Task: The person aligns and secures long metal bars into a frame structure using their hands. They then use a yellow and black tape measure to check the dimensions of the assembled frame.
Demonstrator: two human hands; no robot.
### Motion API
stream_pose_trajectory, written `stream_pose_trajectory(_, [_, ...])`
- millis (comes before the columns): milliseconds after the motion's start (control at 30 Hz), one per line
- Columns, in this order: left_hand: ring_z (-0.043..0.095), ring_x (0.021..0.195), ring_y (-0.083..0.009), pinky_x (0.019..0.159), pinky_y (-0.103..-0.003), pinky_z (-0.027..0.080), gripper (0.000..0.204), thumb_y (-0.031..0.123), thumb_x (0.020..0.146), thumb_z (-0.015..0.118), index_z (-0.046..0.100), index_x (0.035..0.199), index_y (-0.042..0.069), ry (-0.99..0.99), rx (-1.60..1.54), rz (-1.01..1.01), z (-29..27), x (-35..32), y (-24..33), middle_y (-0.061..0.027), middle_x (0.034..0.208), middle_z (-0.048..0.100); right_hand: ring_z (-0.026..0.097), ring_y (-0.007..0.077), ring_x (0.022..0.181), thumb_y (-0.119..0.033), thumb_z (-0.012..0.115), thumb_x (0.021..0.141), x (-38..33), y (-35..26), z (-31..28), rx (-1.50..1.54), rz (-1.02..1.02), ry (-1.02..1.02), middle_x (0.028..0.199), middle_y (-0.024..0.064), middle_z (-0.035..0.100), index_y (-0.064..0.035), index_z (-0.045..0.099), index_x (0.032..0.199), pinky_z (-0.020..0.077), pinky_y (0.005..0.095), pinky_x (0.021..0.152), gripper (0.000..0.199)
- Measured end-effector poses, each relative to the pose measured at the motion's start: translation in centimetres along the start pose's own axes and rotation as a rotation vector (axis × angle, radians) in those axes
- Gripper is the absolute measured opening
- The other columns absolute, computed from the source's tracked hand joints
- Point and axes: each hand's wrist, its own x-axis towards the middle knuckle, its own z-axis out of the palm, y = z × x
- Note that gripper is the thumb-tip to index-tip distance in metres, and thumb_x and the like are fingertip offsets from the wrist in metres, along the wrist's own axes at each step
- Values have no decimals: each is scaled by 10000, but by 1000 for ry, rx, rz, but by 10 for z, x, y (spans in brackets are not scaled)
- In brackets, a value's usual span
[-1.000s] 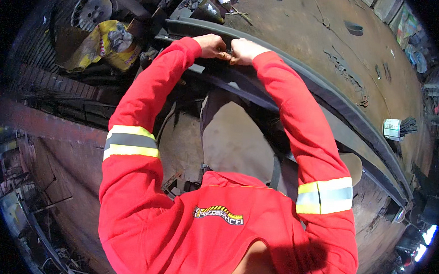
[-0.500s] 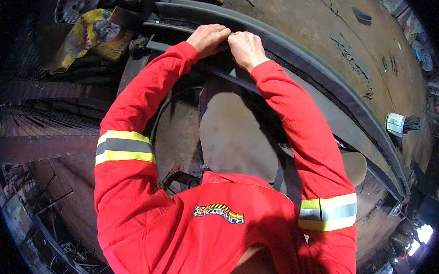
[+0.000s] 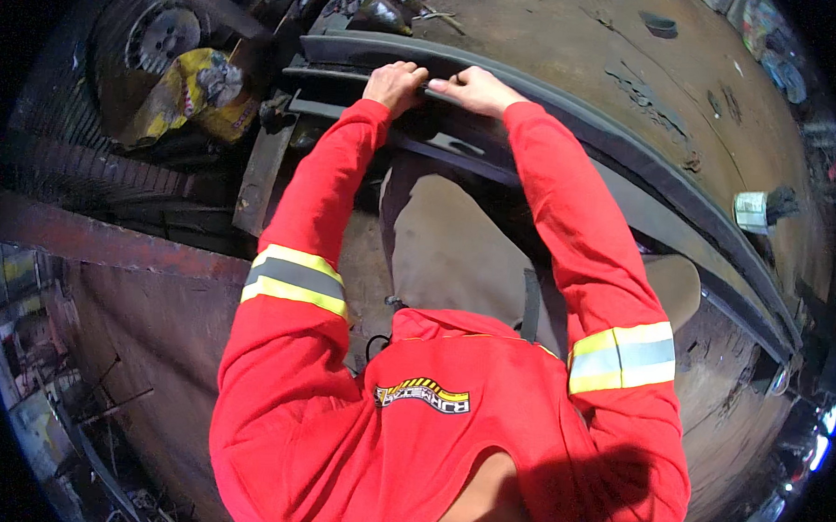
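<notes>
Long dark steel beams (image 3: 626,191) lie side by side in front of me, running from the upper left to the lower right. Around the edge of one, near its left end, curl the fingers of my left hand (image 3: 394,86). Close to its right is my right hand (image 3: 480,90), closed on the same edge with its thumb stretched toward the left hand. A small gap parts the two hands. The undersides of the fingers are hidden, so anything small inside them cannot be made out.
Beyond the beams spreads a brown, stained metal surface (image 3: 577,44). On its right stands a white can (image 3: 750,211) with dark rods. At left are a crumpled yellow bag (image 3: 194,93), a wheel (image 3: 167,37) and a rusty red beam (image 3: 120,241). My knees are close below the beams.
My hands, almost touching before, are now slightly apart; the right thumb has come into sight. My left arm has shifted right. The whole view has tilted a little.
</notes>
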Motion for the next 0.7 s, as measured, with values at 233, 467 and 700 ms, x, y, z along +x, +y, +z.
stream_pose_trajectory(233, [636, 818, -365, 740, -425, 488, 496, 486, 841, 599, 667, 929, 2, -611, -383, -5, -48, 50, 16, -201, 893, 670, 568, 148, 652, -460, 711, 780, -10, 19, -33, -179, 50, -173, 722, 55, 647, -49, 710, 945, 425, 352, 601, 443])
stream_pose_trajectory(467, [643, 760, -367, 694, -438, 489, 402, 402, 793, 686, 684, 855, 5, -572, -354, 83, -28, 60, 18, -210, 795, 661, 663, 300, 807, -226, 732, 719, -5, 4, -17, -495, -245, -31, 890, 168, 676, -10, 662, 958, 503, 408, 726, 329])
stream_pose_trajectory(700, [612, 739, -400, 638, -469, 495, 255, 254, 795, 672, 610, 806, 7, -257, -206, 267, -21, 30, 28, -183, 771, 638, 657, 349, 919, -85, 637, 762, -26, -15, 3, -614, -202, 94, 961, 200, 670, -43, 685, 924, 538, 440, 770, 174])
